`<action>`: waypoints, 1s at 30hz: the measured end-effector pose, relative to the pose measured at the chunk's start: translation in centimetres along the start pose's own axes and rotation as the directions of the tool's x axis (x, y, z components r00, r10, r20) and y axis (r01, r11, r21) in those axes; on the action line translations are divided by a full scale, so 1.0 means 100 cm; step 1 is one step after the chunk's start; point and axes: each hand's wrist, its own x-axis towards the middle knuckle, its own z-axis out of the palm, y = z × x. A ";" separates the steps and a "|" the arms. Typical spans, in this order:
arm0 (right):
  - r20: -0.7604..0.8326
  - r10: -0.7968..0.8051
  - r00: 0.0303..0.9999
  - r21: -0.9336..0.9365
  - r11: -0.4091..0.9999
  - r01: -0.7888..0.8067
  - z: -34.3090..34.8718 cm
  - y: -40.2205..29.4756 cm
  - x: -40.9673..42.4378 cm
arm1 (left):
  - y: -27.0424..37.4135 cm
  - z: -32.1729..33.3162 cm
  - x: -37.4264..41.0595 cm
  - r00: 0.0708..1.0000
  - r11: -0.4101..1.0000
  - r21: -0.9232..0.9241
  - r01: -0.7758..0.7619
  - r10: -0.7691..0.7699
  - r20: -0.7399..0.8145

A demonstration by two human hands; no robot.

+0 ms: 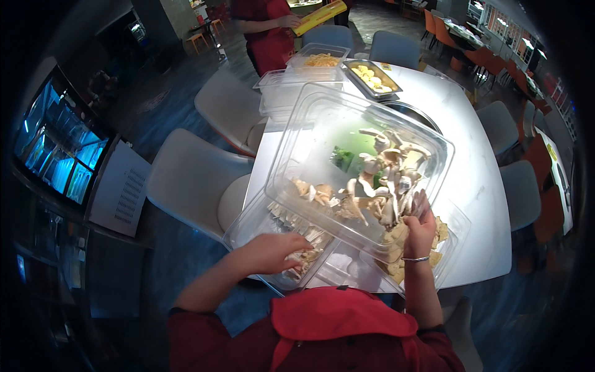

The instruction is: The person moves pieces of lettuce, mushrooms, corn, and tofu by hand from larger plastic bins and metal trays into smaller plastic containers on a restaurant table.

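Observation:
A large clear plastic food container (297, 139) with oyster mushrooms (393, 167) in it lies tilted over other containers. My right hand (419, 228) grips its near right rim, the thumb inside. My left hand (283, 253) reaches over a lower clear container (246, 223) that holds enoki-like mushrooms (311, 237); the fingers are bent at pieces there, and whether they hold any I cannot tell. Under the right side of the tilted container, another clear container (458, 232) holds yellowish flat pieces (395, 269). Something green shows blurred through the large container.
Stacked clear containers (279, 93) stand at the far left of the white table (474, 186), one with yellow strips (321, 60). Beside them is a metal tray (395, 88) of yellow pieces. Chairs (190, 172) surround the table. A co-worker (269, 37) holds a yellow box (320, 17) beyond it.

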 end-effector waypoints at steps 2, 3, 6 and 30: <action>0.027 0.011 1.000 -0.011 1.000 -0.010 -0.003 -0.002 0.003 | 0.031 -0.030 0.023 0.948 0.988 -0.106 -0.110 0.073 -0.310; 0.025 0.027 0.999 0.007 1.000 -0.027 -0.005 0.001 0.005 | 0.046 -0.040 0.041 0.880 0.993 0.016 -0.120 0.114 -0.461; 0.094 0.063 0.994 0.015 0.998 -0.064 -0.007 0.002 0.012 | 0.058 -0.049 0.119 0.659 0.983 0.137 -0.125 0.186 -0.729; 0.158 -0.001 0.987 0.044 0.999 -0.005 0.016 0.001 0.010 | 0.070 -0.017 0.183 0.578 0.981 0.107 0.161 -0.006 -0.816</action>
